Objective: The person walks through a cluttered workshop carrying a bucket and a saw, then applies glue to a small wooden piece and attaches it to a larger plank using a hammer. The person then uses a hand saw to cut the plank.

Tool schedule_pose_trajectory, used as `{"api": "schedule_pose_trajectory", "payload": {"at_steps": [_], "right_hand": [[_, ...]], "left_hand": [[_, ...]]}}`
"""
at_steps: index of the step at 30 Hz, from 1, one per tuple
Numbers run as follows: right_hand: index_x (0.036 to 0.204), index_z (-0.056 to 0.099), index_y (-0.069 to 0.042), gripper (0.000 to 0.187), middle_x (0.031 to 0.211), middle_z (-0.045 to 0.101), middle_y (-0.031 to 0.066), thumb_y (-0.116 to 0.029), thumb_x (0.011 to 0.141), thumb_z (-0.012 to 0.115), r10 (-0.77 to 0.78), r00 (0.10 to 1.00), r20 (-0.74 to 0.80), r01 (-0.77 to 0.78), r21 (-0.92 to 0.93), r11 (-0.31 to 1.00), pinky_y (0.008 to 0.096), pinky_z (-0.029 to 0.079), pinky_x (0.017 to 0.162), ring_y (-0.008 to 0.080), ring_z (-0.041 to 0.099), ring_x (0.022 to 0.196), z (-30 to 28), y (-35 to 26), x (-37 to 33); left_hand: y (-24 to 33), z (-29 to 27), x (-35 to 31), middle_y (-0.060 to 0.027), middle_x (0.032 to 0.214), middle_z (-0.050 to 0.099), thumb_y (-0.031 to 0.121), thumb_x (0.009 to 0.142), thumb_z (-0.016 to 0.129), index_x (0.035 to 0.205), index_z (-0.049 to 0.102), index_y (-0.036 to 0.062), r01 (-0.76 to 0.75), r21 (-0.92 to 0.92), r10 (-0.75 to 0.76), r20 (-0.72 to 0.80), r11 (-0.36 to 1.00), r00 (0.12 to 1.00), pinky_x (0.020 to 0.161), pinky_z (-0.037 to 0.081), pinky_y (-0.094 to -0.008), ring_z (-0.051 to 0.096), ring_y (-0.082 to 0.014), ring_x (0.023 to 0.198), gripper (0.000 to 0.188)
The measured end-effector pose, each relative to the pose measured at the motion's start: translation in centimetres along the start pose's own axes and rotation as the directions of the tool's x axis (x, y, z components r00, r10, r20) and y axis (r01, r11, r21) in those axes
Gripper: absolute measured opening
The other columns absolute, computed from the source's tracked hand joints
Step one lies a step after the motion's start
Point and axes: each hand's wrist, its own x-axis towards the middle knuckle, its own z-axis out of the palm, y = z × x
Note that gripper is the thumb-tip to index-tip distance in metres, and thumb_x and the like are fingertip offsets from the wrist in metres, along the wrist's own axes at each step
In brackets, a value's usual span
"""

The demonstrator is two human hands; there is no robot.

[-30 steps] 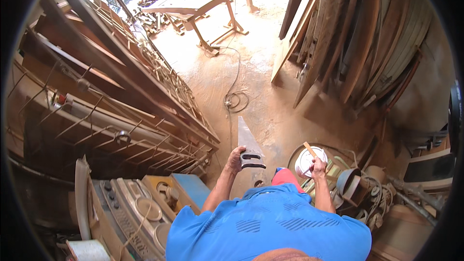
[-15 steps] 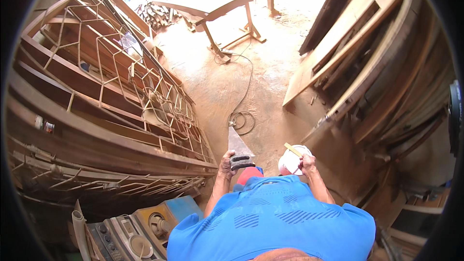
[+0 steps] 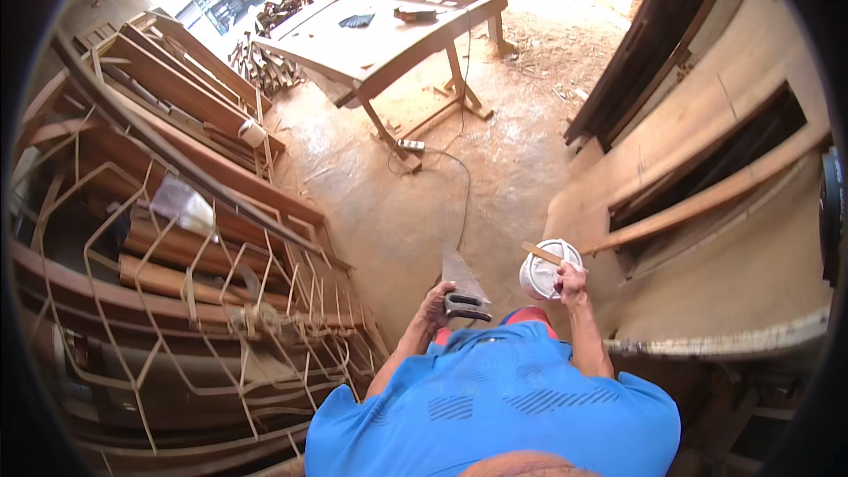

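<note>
Saw (image 3: 464, 283) by its handle in the grasp of left hand (image 3: 436, 302), short of the surface (image 3: 389, 42), blade toward it, likely for safety, and bucket (image 3: 533, 282), likewise short, in the grasp of right hand (image 3: 572, 281), stick (image 3: 541, 253) across its top, perhaps pinned by that grip.

I'm wearing a bright blue shirt (image 3: 503, 437), filling the bottom centre of the frame. Its short, loose sleeves (image 3: 337, 420) are leaving my forearms (image 3: 405, 350) bare. Dark slanted stripes (image 3: 565, 399) are running across it in patches, and red and dark-blue clothing (image 3: 540, 318) is showing just above it.
</note>
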Motion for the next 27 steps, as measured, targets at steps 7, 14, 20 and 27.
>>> {"api": "schedule_pose_trajectory", "payload": {"at_steps": [7, 14, 20, 27], "right_hand": [[0.077, 0.060, -0.008, 0.014, 0.054, 0.045, -0.0016, -0.017, 0.088, 0.060, -0.026, 1.000, -0.007, 0.026, -0.016, 1.000, 0.0252, 0.039, 0.037, 0.0100, 0.041, 0.039, 5.3, -6.1, 16.3], [0.069, 0.056, -0.007, 0.024, 0.052, 0.045, 0.0018, -0.017, 0.090, 0.060, -0.012, 1.000, 0.017, 0.012, -0.024, 1.000, 0.0286, 0.034, 0.033, 0.0122, 0.040, 0.036, 15.1, -11.8, 34.8], [0.073, 0.059, -0.004, 0.019, 0.056, 0.048, 0.0027, -0.014, 0.090, 0.059, -0.107, 0.994, -0.028, 0.104, -0.071, 0.992, 0.0282, 0.033, 0.036, 0.0133, 0.045, 0.039, 20.1, -25.9, 45.1], [0.073, 0.062, -0.005, 0.021, 0.063, 0.053, 0.0025, -0.019, 0.090, 0.061, -0.314, 0.947, -0.067, 0.314, -0.017, 0.949, 0.0287, 0.040, 0.041, 0.0132, 0.050, 0.044, 25.0, -36.6, 61.3]], "left_hand": [[13.5, 7.2, 14.7, -0.0123, 0.085, 0.073, 0.034, 0.093, 0.060, 0.097, 0.066, 0.0054, 0.072, 0.068, -0.075, 0.038, 0.995, 0.996, 0.072, 0.060, -0.0413, 0.071, -0.0269, 0.072, 0.030], [24.5, 15.0, 30.6, -0.0082, 0.091, 0.072, 0.031, 0.091, 0.063, 0.102, 0.065, 0.0090, -0.151, 0.107, 0.152, 0.002, 0.983, 0.988, 0.069, 0.057, -0.0377, 0.069, -0.0231, 0.077, 0.024], [36.4, 24.4, 42.2, -0.0096, 0.087, 0.071, 0.033, 0.089, 0.067, 0.100, 0.067, 0.0079, -0.101, 0.170, 0.083, 0.111, 0.980, 0.990, 0.066, 0.058, -0.0359, 0.069, -0.0220, 0.072, 0.027], [49.0, 34.4, 58.6, -0.0077, 0.086, 0.069, 0.032, 0.089, 0.066, 0.100, 0.065, 0.0094, -0.068, 0.355, 0.002, 0.184, 0.932, 0.983, 0.068, 0.057, -0.0365, 0.068, -0.0213, 0.075, 0.026]]}}
